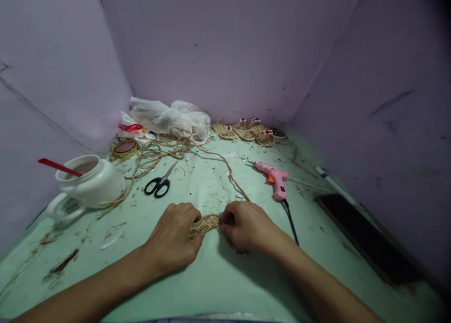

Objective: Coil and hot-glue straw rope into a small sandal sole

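Note:
Between my two hands is a small piece of coiled, braided straw rope [207, 223], tan and tightly wound. My left hand [178, 233] is closed on its left side, thumb below and fingers above. At its right end my right hand [244, 224] pinches the piece, and the fingertips are partly hidden. A loose strand of straw rope [230, 172] runs from near my right hand back to a tangled heap of rope [158, 149]. A pink glue gun [273, 175] lies to the right, its orange light lit. Black-handled scissors [160, 182] lie open beyond my left hand.
A white mug [109, 182] holding a red stick [59, 167] stands left. At the back are a white plastic bag [172, 116], a round tin [125, 148] and several woven pieces with red beads [246, 132]. A dark flat slab [366, 238] lies right. Fibre scraps litter the green tabletop.

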A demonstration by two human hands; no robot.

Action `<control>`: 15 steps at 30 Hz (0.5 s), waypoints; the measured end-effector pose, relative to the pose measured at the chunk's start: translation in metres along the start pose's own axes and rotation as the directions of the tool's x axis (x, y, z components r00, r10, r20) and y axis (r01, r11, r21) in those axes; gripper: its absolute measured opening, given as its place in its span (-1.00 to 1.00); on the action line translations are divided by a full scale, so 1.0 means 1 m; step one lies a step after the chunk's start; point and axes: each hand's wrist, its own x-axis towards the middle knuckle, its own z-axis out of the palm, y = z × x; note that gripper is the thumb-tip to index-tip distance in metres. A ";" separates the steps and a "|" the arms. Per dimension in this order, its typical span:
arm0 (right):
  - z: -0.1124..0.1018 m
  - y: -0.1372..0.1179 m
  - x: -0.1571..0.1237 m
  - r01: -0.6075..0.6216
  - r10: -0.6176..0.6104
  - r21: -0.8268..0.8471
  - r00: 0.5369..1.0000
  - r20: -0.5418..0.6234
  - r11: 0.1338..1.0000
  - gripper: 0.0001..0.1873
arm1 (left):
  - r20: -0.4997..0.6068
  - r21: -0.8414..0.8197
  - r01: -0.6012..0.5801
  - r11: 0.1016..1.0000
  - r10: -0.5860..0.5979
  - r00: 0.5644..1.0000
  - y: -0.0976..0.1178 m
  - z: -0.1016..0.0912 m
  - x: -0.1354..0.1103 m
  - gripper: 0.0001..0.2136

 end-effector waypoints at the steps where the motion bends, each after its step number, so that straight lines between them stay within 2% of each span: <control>1: 0.002 0.000 0.001 -0.006 0.006 0.029 1.000 -0.007 1.000 -0.86 | 0.004 -0.015 0.029 0.999 -0.029 1.000 -0.001 0.001 0.001 -0.92; 4: 0.006 0.004 0.007 0.010 -0.002 0.149 0.999 -0.048 0.989 -0.88 | -0.010 -0.116 0.118 0.986 -0.120 0.993 -0.004 0.001 0.002 -0.91; 7: 0.008 0.006 0.013 0.074 -0.040 0.314 0.993 -0.113 0.947 -0.92 | -0.012 -0.373 0.224 0.900 -0.246 0.969 -0.006 -0.002 0.004 -0.85; 9: 0.008 0.005 0.016 0.128 -0.070 0.413 0.986 -0.153 0.902 -0.94 | 0.018 -0.602 0.252 0.757 -0.303 0.953 -0.007 -0.005 0.006 -0.73; 11: 0.009 0.003 0.017 0.181 -0.101 0.478 0.977 -0.189 0.859 -0.94 | 0.106 -0.788 0.255 0.560 -0.285 0.953 -0.009 -0.007 0.009 -0.59; 13: 0.010 -0.001 0.017 0.230 -0.127 0.508 0.965 -0.229 0.830 -0.93 | 0.234 -0.874 0.299 0.384 -0.208 0.950 -0.011 -0.008 0.010 -0.55; 15: 0.010 -0.007 0.017 0.268 -0.150 0.510 0.954 -0.260 0.818 -0.92 | 0.328 -0.888 0.358 0.291 -0.146 0.933 -0.013 -0.007 0.010 -0.62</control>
